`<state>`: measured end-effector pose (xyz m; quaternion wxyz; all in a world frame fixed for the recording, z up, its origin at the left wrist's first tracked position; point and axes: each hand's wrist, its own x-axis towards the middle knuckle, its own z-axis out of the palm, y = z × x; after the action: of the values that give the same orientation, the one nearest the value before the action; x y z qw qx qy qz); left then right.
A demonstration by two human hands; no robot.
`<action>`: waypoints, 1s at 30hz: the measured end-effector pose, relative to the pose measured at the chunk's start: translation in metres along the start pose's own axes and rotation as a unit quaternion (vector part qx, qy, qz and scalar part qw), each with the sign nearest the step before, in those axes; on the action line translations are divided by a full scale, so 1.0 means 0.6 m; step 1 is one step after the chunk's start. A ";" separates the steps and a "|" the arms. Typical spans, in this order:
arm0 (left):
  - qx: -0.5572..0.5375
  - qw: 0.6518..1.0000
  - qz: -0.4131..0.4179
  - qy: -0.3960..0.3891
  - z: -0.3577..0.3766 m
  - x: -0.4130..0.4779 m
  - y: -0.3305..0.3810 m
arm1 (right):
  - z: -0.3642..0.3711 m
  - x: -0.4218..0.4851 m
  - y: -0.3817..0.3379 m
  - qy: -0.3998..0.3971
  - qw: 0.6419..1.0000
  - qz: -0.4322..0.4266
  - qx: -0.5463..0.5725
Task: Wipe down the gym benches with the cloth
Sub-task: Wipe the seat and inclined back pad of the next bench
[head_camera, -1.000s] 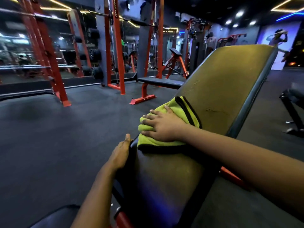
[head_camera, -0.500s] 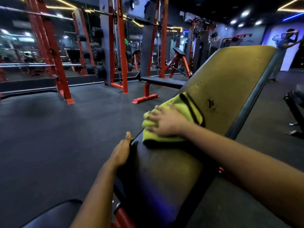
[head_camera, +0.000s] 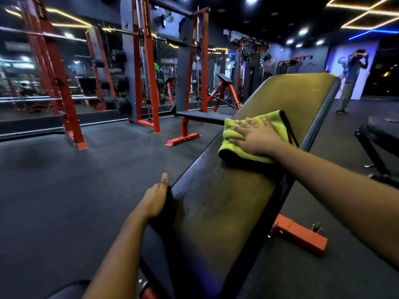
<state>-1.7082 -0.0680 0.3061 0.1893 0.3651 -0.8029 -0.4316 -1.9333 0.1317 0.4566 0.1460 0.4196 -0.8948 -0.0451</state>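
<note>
An inclined gym bench backrest with dark padding slopes up and away from me. On its middle lies a folded lime-green cloth with a black edge. My right hand presses flat on the cloth, fingers spread and straight. My left hand rests against the backrest's lower left edge, thumb up along the side; its fingers are hidden behind the pad. The bench's seat pad shows at the bottom left corner.
A flat black bench on an orange frame stands just beyond. Orange racks with weight plates line the mirrored wall at left. Another bench is at right. A person stands far right. An orange foot lies below.
My right hand has slid the cloth up the backrest, away from me. My left hand has stayed on the pad's lower left edge.
</note>
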 end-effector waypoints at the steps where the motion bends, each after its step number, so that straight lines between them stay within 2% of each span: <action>1: -0.009 1.000 0.005 -0.004 0.000 0.003 0.017 | 0.008 -0.015 -0.022 0.001 1.000 -0.003 -0.013; 6: -0.016 0.999 0.025 -0.038 0.024 0.034 0.090 | 0.074 -0.187 -0.161 0.074 0.993 -0.089 0.038; 8: 0.017 0.999 0.013 -0.024 0.039 0.032 0.109 | 0.081 -0.223 -0.168 0.089 0.992 -0.064 0.069; 12: 0.058 0.998 0.013 -0.006 0.054 0.025 0.110 | 0.066 -0.179 -0.093 0.097 0.993 -0.008 0.068; 18: 0.090 0.996 0.019 0.000 0.056 0.034 0.105 | 0.023 -0.060 0.103 0.119 0.982 0.137 0.061; 22: 0.109 0.994 0.018 -0.005 0.056 0.037 0.100 | 0.013 -0.052 0.094 0.088 0.984 0.155 0.013; 24: 0.112 0.994 0.018 -0.005 0.056 0.037 0.102 | 0.028 -0.078 0.039 0.084 0.988 0.130 0.004; 30: 0.078 0.997 0.003 -0.007 0.055 0.021 0.118 | 0.089 -0.217 -0.153 0.111 0.991 -0.055 0.050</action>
<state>-1.7669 -0.0333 0.3465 0.1560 0.3733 -0.8365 -0.3695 -1.8027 0.1702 0.3581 0.2204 0.4773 -0.8498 0.0384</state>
